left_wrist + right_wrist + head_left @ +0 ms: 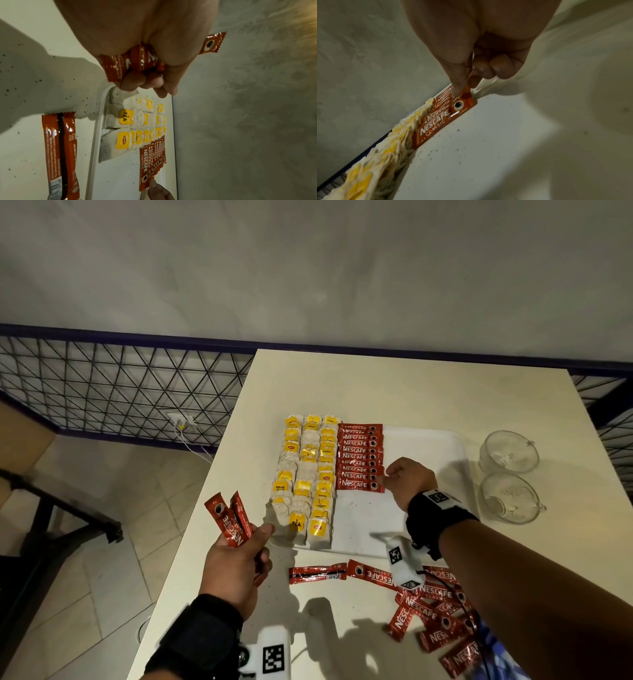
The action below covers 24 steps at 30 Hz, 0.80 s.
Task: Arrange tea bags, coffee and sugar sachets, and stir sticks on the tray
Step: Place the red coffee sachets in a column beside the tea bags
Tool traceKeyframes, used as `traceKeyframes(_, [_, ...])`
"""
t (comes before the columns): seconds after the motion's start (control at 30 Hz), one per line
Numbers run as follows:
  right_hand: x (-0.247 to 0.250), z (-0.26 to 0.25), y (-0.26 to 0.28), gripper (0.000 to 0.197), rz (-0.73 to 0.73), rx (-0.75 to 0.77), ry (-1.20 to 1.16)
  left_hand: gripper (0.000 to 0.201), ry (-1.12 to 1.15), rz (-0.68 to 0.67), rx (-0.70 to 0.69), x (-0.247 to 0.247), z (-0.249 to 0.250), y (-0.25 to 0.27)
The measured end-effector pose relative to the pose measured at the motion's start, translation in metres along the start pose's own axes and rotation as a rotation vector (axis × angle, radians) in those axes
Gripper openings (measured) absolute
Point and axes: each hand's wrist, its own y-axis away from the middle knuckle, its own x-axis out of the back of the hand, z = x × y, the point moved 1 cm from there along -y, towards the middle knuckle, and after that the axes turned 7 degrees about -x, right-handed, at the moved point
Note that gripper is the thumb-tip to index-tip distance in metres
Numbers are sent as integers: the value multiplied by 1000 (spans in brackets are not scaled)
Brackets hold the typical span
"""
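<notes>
The right hand (409, 484) rests its thumb tip, other fingers curled, on the nearest coffee sachet (359, 485) of the row on the white tray (424, 440) (tea bags (306, 474) fill its left side). The left hand (236, 566), nearer left, grips two red sachets (228, 522).

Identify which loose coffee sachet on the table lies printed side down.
The leftmost loose sachet, nearest the tray's front edge: it shows its dark back seam, while the others show the Nescafe logo.

Dim warm light, hard shadows (edges warped)
</notes>
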Motion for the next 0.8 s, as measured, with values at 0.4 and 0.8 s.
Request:
traceKeyframes(0.4, [10, -55, 103, 17, -291, 519, -45, 28, 42, -399, 210, -43, 9, 27])
traceKeyframes(0.8, [22, -72, 135, 15, -318, 444, -414, 25, -193, -456, 104, -45, 23, 51])
